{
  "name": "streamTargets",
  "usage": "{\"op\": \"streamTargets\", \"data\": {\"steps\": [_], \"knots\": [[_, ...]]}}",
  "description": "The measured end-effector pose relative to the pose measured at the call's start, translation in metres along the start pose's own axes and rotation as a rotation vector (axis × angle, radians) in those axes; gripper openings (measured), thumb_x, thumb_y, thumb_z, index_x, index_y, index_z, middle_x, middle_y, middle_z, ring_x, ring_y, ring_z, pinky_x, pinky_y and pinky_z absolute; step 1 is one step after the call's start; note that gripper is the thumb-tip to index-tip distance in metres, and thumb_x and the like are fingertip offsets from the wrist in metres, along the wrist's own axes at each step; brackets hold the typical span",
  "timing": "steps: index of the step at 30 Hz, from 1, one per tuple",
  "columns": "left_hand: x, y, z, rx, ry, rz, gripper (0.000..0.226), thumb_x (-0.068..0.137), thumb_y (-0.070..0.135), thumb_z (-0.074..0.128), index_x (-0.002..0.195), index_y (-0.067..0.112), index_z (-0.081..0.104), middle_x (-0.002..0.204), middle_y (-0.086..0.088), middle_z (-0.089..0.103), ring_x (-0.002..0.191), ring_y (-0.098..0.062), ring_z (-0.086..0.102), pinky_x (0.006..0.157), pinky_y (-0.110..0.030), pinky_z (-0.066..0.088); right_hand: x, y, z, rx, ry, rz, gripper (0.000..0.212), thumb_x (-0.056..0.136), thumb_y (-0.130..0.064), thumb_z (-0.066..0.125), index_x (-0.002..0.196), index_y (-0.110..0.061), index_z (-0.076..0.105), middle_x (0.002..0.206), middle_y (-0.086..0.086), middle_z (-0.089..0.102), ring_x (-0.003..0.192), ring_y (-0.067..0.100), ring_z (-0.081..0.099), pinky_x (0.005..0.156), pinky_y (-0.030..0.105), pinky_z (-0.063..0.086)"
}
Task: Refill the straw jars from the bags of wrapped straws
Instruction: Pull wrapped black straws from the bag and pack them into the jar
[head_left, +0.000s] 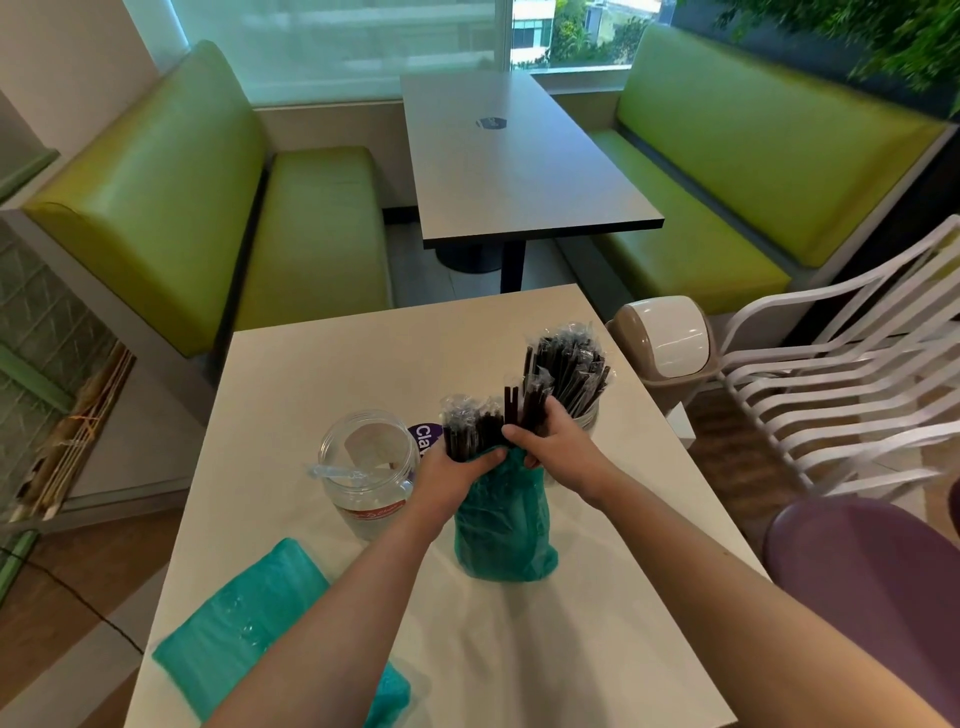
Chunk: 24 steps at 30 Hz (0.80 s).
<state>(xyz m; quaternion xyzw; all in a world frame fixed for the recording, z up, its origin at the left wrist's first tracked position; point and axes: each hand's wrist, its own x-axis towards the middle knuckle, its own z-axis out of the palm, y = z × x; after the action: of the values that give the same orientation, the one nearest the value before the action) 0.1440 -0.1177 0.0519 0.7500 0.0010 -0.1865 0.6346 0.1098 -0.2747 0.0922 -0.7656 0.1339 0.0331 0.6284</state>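
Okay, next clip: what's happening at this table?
A person is pulling wrapped black straws out of an upright teal bag. The left hand holds the bag's mouth and the right hand grips a bunch of straws. A far jar is already packed with straws; the near clear jar holds almost none. Another teal bag lies flat on the table.

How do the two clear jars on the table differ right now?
The left jar is nearly empty, with only one clear-wrapped piece lying across its mouth; the right jar is packed with upright black wrapped straws. The left jar stands in full view, while the right jar is mostly hidden behind the right hand. Both are clear, open-topped and upright.
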Motion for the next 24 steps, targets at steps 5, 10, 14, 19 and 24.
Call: {"op": "streamTargets", "data": {"steps": [5,10,14,19,24], "knots": [[-0.001,0.002,0.002,-0.007,-0.001,0.008,0.045,0.071,0.020,0.087,0.109,0.025,0.063,0.101,0.010,0.070,0.095,-0.003,0.064,0.078,-0.020,0.051,0.001,0.000,0.003,0.029,0.036,0.014,0.032,0.090,-0.010,0.067,0.120,-0.007,0.054,0.097,0.005,0.067,0.058,0.008,0.056,0.053,0.019,0.049],[0.001,0.000,0.003,-0.001,0.036,0.029,0.048,0.070,0.021,0.088,0.112,0.023,0.064,0.103,0.007,0.071,0.098,-0.008,0.065,0.086,-0.028,0.053,0.000,-0.001,0.002,0.008,-0.003,0.027,0.011,0.092,-0.015,0.065,0.102,-0.017,0.060,0.084,-0.002,0.066,0.056,0.011,0.055,0.057,0.023,0.050],[0.001,0.002,0.003,-0.012,0.069,0.026,0.046,0.070,0.022,0.088,0.109,0.023,0.063,0.102,0.006,0.071,0.095,-0.008,0.066,0.080,-0.024,0.053,0.000,-0.002,0.002,0.004,0.014,0.021,0.007,0.095,-0.019,0.061,0.098,-0.022,0.056,0.102,0.009,0.071,0.061,0.012,0.053,0.056,0.021,0.047],[0.000,0.006,0.003,0.011,0.068,0.033,0.039,0.073,0.021,0.086,0.103,0.026,0.061,0.098,0.007,0.070,0.092,-0.008,0.065,0.074,-0.020,0.051,0.001,-0.012,-0.004,-0.021,0.039,-0.030,0.018,0.095,-0.019,0.060,0.113,-0.016,0.064,0.109,0.002,0.070,0.101,0.014,0.065,0.073,0.012,0.049],[0.004,0.005,0.003,0.062,0.071,0.010,0.037,0.073,0.027,0.086,0.101,0.026,0.062,0.102,0.002,0.070,0.099,-0.017,0.066,0.090,-0.037,0.053,0.006,-0.049,-0.021,-0.055,0.154,-0.171,0.018,0.099,-0.022,0.052,0.114,-0.015,0.059,0.100,-0.004,0.072,0.099,0.010,0.064,0.082,0.017,0.046]]}}
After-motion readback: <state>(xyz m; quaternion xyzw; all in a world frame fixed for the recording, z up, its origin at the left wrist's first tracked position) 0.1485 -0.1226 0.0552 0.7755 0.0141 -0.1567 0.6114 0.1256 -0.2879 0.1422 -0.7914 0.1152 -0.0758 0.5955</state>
